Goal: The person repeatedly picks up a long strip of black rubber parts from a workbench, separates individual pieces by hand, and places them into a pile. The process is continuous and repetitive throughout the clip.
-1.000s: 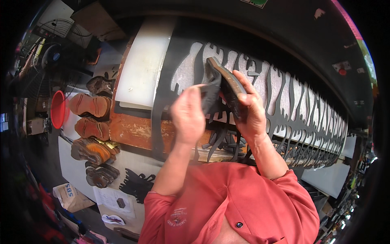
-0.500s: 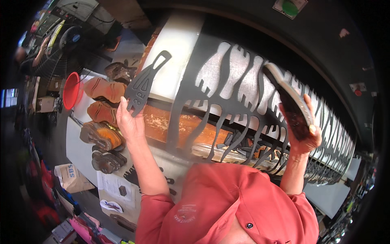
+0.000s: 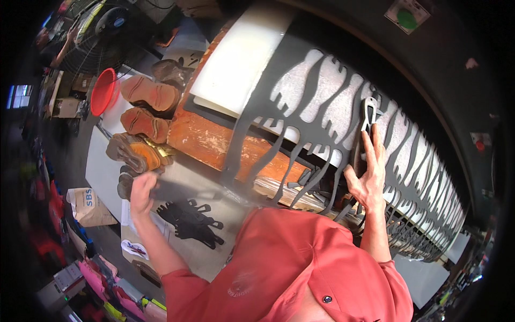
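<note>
Fingers point(image 3: 369, 149) of the right hand point(image 3: 370, 180) spread open on a dark, metal-rimmed die point(image 3: 365, 126).
Die lies on the cut-out black sheet point(image 3: 273, 70), touched, not wrapped. Looks stiff, probably weighty, perhaps slick; best held by its side walls, clear of any sharp edge. Left hand point(image 3: 144, 194) curled but blurred, a dark streak point(image 3: 185, 191) beside it; from here, can't tell if it grips. Nearby: dark cut pieces point(image 3: 193, 221), pale surface point(image 3: 233, 206).
</note>
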The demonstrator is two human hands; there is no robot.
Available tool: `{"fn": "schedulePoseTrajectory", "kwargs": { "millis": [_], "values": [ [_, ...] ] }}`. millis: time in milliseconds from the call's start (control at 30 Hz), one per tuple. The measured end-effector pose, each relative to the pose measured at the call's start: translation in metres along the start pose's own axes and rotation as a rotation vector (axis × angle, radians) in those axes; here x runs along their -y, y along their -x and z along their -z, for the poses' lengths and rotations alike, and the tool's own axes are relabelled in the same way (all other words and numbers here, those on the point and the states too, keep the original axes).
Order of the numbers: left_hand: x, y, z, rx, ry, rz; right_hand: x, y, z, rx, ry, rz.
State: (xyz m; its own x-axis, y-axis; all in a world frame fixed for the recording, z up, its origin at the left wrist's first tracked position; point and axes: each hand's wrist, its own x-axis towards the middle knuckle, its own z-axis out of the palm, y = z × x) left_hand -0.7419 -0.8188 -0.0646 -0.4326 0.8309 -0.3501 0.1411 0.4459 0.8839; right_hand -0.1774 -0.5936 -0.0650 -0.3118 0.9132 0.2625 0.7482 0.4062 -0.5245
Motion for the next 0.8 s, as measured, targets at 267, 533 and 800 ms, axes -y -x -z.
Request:
{"fn": "schedulePoseTrajectory", "kwargs": {
  "millis": [267, 533, 800],
  "values": [
    [0.125, 0.091, 0.068, -0.044, -0.323, 0.691, -0.007, 0.000, 0.001, -0.022, -0.023, 0.090],
    [0.053, 0.066, 0.017, -0.172, -0.911, 0.245, -0.009, 0.003, 0.002, -0.061, -0.183, 0.015],
    [-0.134, -0.046, -0.246, 0.034, -0.362, -0.751, -0.040, 0.022, 0.023, -0.370, -0.187, -0.112]
  ]
}}
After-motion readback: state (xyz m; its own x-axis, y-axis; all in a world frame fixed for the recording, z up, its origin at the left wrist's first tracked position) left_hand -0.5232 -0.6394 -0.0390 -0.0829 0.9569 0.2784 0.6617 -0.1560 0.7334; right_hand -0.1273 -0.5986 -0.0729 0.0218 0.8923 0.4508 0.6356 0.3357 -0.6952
